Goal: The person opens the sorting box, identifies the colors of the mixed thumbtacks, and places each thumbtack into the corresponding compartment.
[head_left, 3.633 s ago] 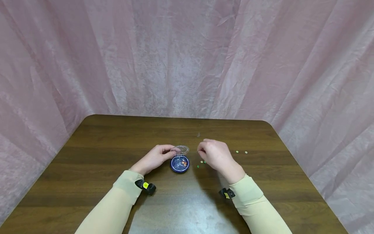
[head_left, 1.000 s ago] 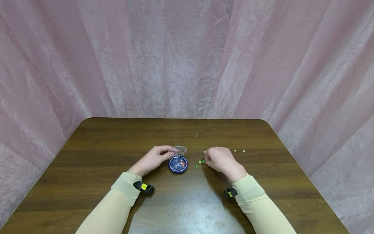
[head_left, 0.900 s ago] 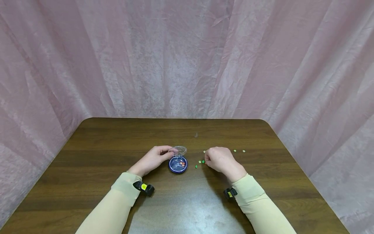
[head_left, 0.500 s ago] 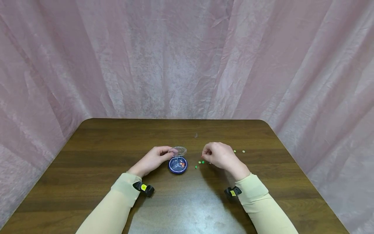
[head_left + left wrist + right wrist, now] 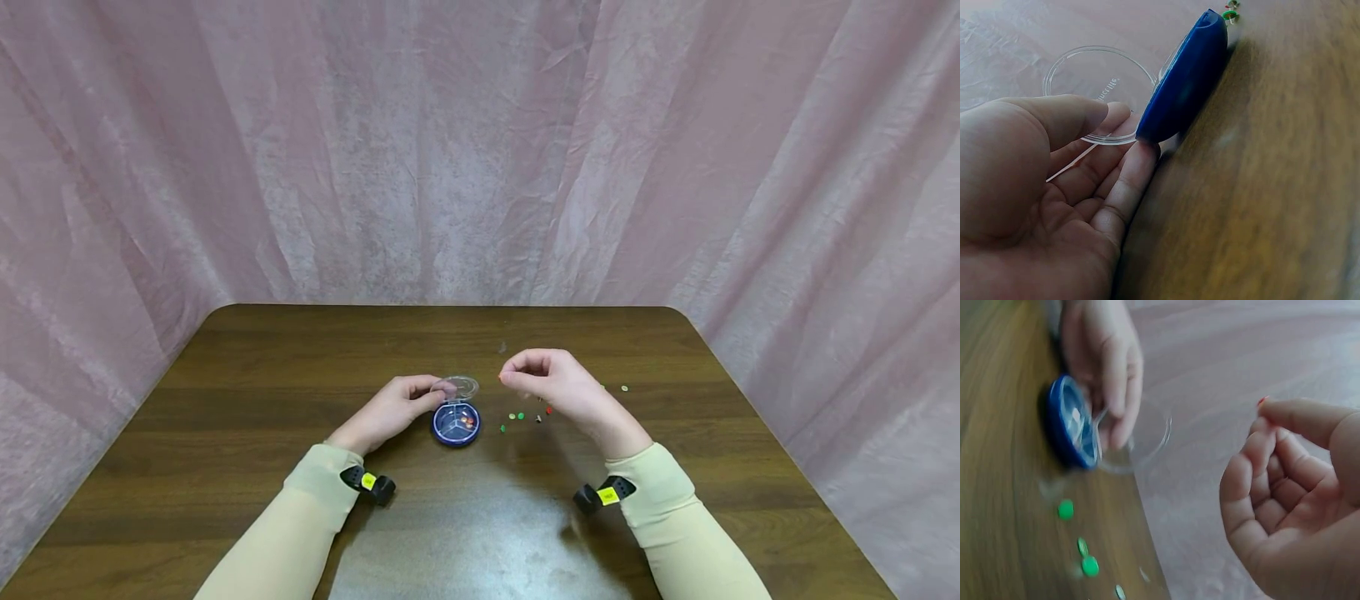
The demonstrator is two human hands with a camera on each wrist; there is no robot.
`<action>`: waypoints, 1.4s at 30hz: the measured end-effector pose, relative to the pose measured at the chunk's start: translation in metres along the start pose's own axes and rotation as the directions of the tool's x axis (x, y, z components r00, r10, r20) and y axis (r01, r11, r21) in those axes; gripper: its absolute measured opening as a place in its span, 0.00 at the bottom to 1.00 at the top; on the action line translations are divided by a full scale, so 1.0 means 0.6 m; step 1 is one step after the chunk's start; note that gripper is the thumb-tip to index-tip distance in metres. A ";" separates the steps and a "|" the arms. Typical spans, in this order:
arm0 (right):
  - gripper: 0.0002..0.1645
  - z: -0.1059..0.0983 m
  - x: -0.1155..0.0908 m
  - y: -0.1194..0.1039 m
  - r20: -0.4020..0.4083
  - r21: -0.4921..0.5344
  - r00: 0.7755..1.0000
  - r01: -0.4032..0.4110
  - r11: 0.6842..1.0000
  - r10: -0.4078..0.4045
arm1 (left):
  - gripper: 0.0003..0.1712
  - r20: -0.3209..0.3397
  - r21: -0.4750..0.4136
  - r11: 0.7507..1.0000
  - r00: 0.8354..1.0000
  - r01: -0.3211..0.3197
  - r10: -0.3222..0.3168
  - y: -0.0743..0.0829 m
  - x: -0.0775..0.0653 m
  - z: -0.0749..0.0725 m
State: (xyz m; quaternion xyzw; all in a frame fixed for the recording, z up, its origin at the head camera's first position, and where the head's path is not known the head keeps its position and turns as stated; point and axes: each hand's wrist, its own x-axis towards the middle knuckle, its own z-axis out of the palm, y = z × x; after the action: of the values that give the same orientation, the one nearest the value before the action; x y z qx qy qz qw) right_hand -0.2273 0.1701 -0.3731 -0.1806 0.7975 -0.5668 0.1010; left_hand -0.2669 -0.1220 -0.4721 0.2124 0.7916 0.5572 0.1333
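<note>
Head view: left hand (image 5: 397, 407) pinches the clear round plastic lid (image 5: 1085, 69) of an open blue round plastic case (image 5: 1186, 84) on the brown wooden surface (image 5: 300, 350). Right hand (image 5: 567, 390), raised right of the case, pinches a tiny red piece (image 5: 1263, 400); small green pieces (image 5: 1065, 509) lie right of the case. Assessment: a light, even pinch should prevent slipping; the lid should be steadied without tilting the case.

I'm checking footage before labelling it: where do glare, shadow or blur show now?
Head view: glare whitens the table at the near middle, and a dark shadow lies beside the right sleeve; left wrist view: dim, the table's grain soft; right wrist view: the blue case hazy, its inside too blurred to make out.
</note>
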 end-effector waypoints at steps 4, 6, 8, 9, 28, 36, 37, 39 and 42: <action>0.13 0.002 -0.001 -0.005 0.051 0.269 0.998 0.020 0.963 -0.035 | 0.15 0.000 0.001 1.000 1.000 0.002 -0.002 0.000 0.000 0.000; 0.09 0.003 -0.003 -0.008 0.091 0.412 0.994 0.021 0.911 -0.064 | 0.15 0.000 0.004 1.000 1.000 0.003 -0.003 0.001 0.000 0.000; 0.06 0.002 -0.005 -0.013 0.138 0.538 0.985 0.012 0.843 -0.102 | 0.15 -0.002 0.006 1.000 1.000 0.003 -0.003 0.002 -0.001 0.000; 0.05 0.002 -0.006 -0.015 0.159 0.586 0.979 0.007 0.810 -0.124 | 0.15 -0.002 0.006 1.000 1.000 0.000 0.000 0.002 -0.001 0.000; 0.10 0.008 -0.021 -0.043 0.260 0.827 0.886 0.001 0.562 -0.384 | 0.16 0.004 -0.001 1.000 1.000 0.002 -0.002 0.005 -0.006 -0.003; 0.08 0.020 -0.019 -0.043 0.179 0.485 0.964 0.087 0.870 -0.196 | 0.15 -0.016 0.033 0.999 1.000 0.015 -0.015 0.012 -0.006 -0.006; 0.09 0.023 -0.016 -0.042 0.154 0.391 0.975 0.088 0.916 -0.159 | 0.15 -0.016 0.039 0.999 1.000 0.008 -0.007 0.013 -0.004 -0.007; 0.12 0.029 -0.010 -0.038 0.096 0.163 0.989 0.096 0.982 -0.113 | 0.15 -0.012 0.044 0.999 1.000 -0.005 0.006 0.015 0.000 -0.007; 0.09 0.043 0.002 -0.027 0.026 -0.221 0.991 0.137 0.966 -0.134 | 0.15 -0.009 0.039 0.999 1.000 -0.012 0.013 0.015 0.005 -0.006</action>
State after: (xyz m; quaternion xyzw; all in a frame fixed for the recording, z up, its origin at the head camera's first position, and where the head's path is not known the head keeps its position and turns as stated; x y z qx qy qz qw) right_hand -0.2165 0.1426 -0.3666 -0.2479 0.8410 -0.4786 0.0454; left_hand -0.2692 -0.1209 -0.4624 0.2172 0.8015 0.5437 0.1219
